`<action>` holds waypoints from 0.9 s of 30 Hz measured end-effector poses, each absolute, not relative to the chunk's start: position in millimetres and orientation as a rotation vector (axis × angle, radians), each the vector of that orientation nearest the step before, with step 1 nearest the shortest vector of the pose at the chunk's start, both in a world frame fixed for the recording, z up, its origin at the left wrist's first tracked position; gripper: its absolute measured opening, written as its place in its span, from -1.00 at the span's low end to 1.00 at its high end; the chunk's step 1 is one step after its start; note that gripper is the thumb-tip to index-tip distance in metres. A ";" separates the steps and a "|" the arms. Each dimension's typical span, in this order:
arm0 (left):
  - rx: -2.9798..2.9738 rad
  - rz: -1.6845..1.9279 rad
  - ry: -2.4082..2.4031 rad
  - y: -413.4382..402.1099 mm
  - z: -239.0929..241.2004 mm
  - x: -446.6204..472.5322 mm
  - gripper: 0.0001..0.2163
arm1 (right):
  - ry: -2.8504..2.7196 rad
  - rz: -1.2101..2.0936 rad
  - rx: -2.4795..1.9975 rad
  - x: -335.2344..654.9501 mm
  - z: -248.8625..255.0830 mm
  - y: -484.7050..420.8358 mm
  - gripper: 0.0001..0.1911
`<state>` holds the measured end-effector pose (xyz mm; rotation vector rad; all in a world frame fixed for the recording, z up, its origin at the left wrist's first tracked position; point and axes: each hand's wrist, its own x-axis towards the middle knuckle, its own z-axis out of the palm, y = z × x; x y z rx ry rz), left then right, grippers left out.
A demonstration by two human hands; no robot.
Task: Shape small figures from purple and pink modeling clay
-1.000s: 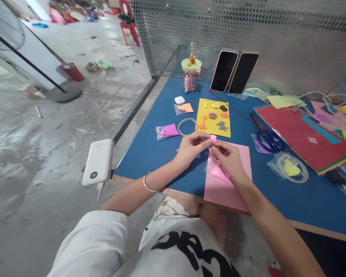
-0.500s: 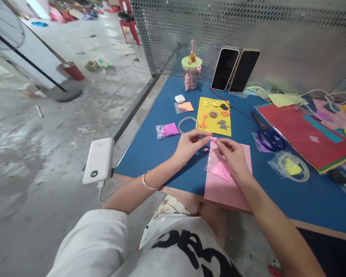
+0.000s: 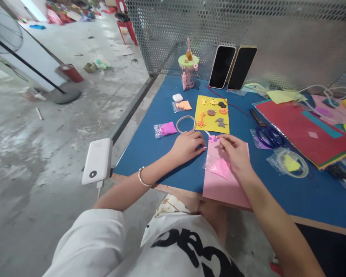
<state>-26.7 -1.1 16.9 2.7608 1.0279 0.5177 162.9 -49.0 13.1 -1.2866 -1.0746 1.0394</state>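
Observation:
A small pink-and-purple clay piece is at the top edge of a pink sheet. My right hand is closed, its thumb and index fingertips pinched at the clay piece's right side. My left hand is just left of the sheet, fingers bent down, with a tiny pink clay bit at the fingertips. A clear bag of pink clay lies on the sheet below my hands. Beyond them, a yellow sheet carries several small clay animals.
Left of the yellow sheet are a ring, a bag of magenta clay and a bag of orange clay. Two phones lean at the back beside a lidded cup. Scissors and coloured sheets lie right.
My left hand has drawn away from the clay piece, down and left to the tiny pink bit. My right hand stays at the clay piece. The view has shifted slightly.

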 end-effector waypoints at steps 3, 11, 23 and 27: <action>2.748 0.561 1.137 -4.6 14.2 -26.0 -0.79 | -1.082 1.033 -1.291 162.3 13.8 -49.6 -0.84; 2.752 0.497 1.198 -6.9 11.2 -24.3 -0.77 | -1.076 1.033 -1.314 161.5 13.6 -49.7 -0.83; 2.731 0.493 1.285 -21.1 9.0 -16.2 -0.81 | -1.053 1.026 -1.328 160.1 19.5 -51.3 -0.87; 2.728 0.537 1.274 -18.3 6.5 -15.0 -0.82 | -1.061 1.008 -1.348 160.8 18.0 -51.0 -0.86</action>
